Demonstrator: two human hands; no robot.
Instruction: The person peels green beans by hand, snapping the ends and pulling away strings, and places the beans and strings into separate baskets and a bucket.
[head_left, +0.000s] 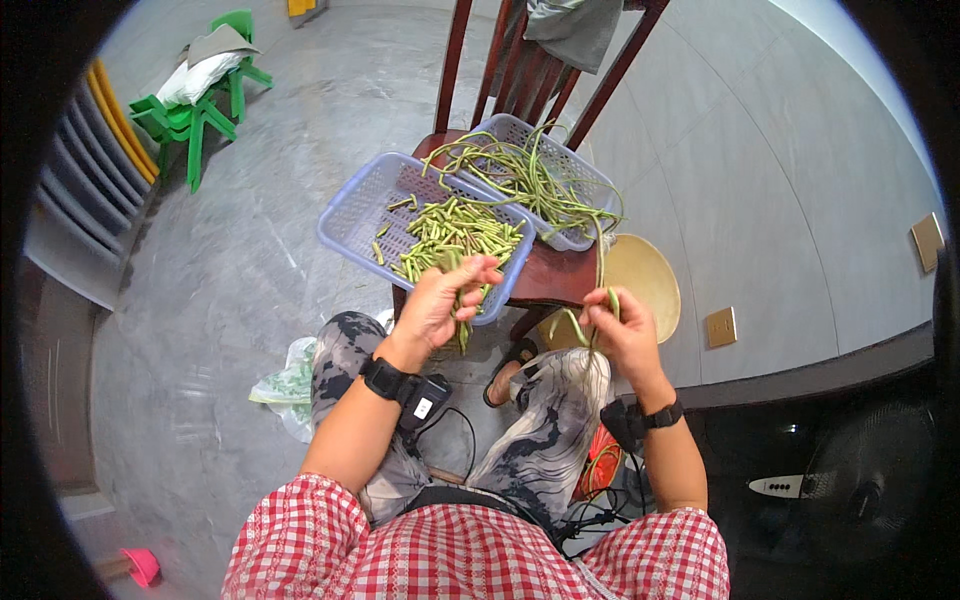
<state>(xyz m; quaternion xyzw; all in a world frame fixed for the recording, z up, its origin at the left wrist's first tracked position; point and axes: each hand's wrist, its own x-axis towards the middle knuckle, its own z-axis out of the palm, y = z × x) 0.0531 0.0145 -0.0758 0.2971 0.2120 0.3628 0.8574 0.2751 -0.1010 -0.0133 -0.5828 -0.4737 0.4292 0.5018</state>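
Observation:
My left hand (442, 304) is over the near edge of a blue-purple plastic basket (345, 206), its fingers curled around a bunch of green bean pieces (463, 336). The bunch shows above and below the hand, partly blurred. Inside that basket lies a heap of short-snapped bean pieces (457, 229). To the right, my right hand (621, 322) pinches long beans (599, 262) between thumb and fingers; one strand runs up to the second basket. This second plastic basket (592, 180) holds a tangle of whole long beans (532, 176).
Both baskets rest on a dark red wooden chair (555, 274) with a grey cloth (574, 34) on its back. A round tan basin (645, 281) is beside it. A plastic bag (289, 386) lies by my left leg. Green small chairs (195, 127) stand far left; a fan (862, 480) is at right.

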